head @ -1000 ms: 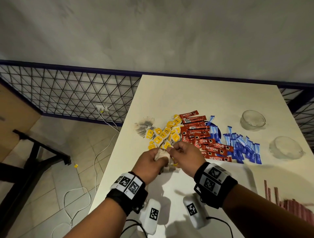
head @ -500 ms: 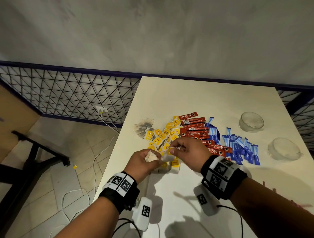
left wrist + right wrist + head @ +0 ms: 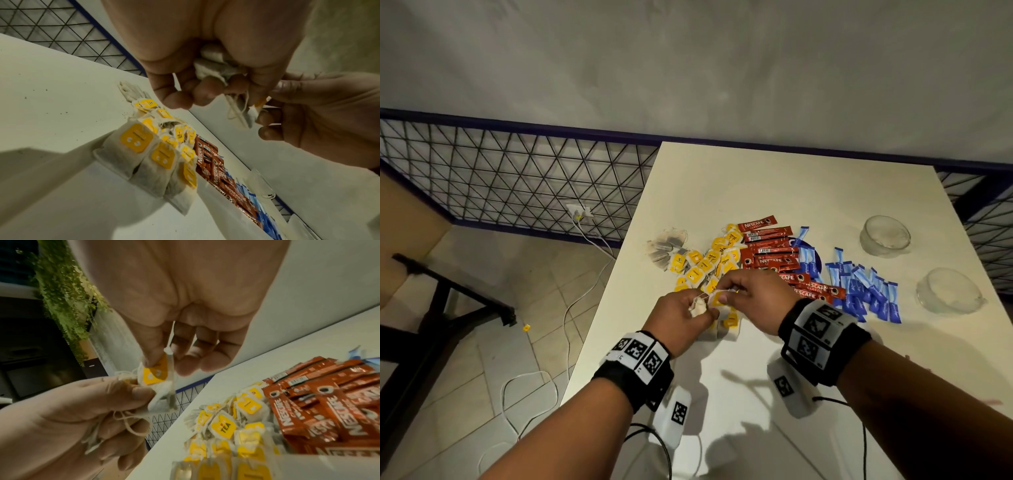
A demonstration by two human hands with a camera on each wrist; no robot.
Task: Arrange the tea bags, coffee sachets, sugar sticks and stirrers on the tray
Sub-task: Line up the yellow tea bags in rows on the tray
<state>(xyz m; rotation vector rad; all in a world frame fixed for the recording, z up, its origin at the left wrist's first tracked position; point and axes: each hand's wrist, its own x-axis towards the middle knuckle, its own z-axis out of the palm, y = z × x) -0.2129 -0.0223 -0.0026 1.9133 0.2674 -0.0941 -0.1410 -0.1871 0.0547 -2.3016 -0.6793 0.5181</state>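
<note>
Left hand: the left hand is raised just above the table, fingers curled round crumpled tea bags, with loose string hanging from the fist.
Right hand: the right hand is beside it, almost touching, thumb and forefinger pinching a yellow-tagged tea bag by its tag.
Change: a second ago both fists were pressed together lower on the table; now they are slightly apart with string stretched between them.
Tea bag pile: on the table just beyond the hands, yellow tags jumbled.
Coffee sachets: red, stacked right of the pile.
Sugar sticks: blue, scattered further right.
</note>
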